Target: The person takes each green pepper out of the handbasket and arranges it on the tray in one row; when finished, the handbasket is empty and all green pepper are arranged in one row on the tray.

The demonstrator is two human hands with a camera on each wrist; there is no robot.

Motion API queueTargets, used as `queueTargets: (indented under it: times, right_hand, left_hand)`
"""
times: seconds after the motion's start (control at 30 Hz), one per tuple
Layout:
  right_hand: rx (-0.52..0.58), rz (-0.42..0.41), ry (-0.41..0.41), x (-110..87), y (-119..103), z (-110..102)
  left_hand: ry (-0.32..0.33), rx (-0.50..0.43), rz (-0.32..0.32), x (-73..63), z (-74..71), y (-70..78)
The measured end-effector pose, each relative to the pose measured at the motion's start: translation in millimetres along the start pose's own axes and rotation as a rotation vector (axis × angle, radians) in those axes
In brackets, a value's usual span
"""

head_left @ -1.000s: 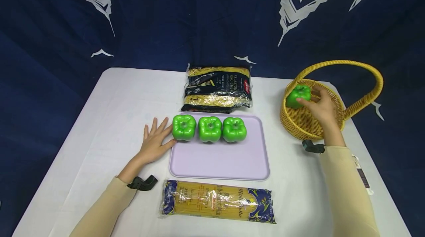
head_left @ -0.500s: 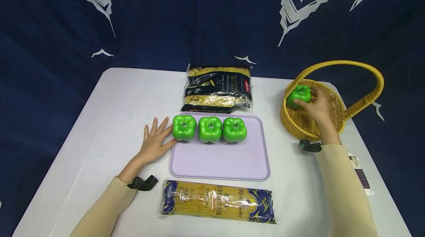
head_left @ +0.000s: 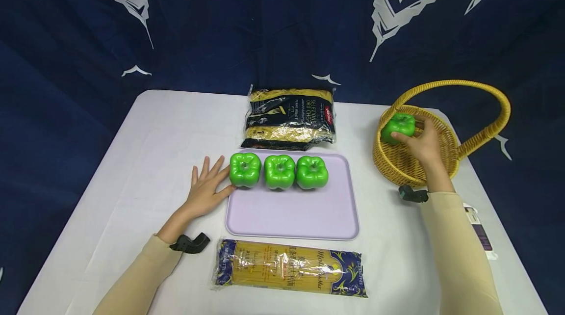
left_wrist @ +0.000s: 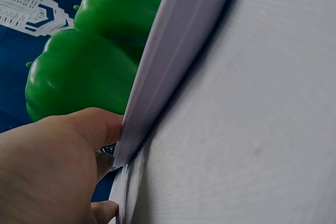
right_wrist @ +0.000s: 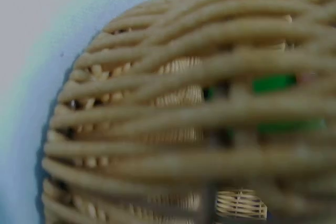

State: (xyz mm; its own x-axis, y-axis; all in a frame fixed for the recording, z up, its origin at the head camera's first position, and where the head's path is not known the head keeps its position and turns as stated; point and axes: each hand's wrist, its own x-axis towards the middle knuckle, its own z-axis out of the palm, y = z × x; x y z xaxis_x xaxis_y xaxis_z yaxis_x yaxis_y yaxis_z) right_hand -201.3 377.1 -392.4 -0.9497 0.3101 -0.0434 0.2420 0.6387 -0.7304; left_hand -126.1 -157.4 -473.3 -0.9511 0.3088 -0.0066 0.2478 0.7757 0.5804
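Inside the yellow wicker basket [head_left: 397, 170], my right hand [head_left: 425, 143] holds a green bell pepper [head_left: 399, 127] against the left wall, thumb in front and fingers at its right side. The basket's weave [right_wrist: 173, 108] fills the right wrist view, with bits of green pepper [right_wrist: 274, 83] showing through the gaps; that hand is mostly hidden there. My left hand [head_left: 205, 192] lies with fingers spread at the left edge of the lilac tray [head_left: 291, 214]. Its thumb [left_wrist: 102, 124] meets the tray rim in the left wrist view. Three more green bell peppers [head_left: 279, 171] stand in a row on the tray.
A black and yellow bag of penne [head_left: 289, 118] lies behind the tray, and a pack of spaghetti [head_left: 289, 267] in front. The basket handle [head_left: 456, 83] arches over the right side. A dark-and-white packet [head_left: 478, 231] lies partly behind the right forearm.
My right hand has shifted slightly left over the pepper, its forearm following. The pepper has edged a little to the right within the basket. My left hand has kept its place.
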Motion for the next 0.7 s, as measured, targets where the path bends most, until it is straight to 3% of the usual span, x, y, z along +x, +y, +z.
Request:
queueTargets:
  times: [0.17,0.37,0.7]
  right_hand:
    - [0.0,0.03,0.034,-8.6,3.7,-9.9]
    - [-0.002,0.007,0.083,-27.0,9.2,-24.9]
    - [0.027,-0.009,0.156,-80.5,-3.0,-34.9]
  left_hand:
    - [-0.001,0.001,0.004,-0.2,-0.2,1.0]
    - [-0.005,0.004,0.006,0.4,-2.4,2.3]
    - [-0.006,0.008,0.004,0.3,-1.0,1.2]
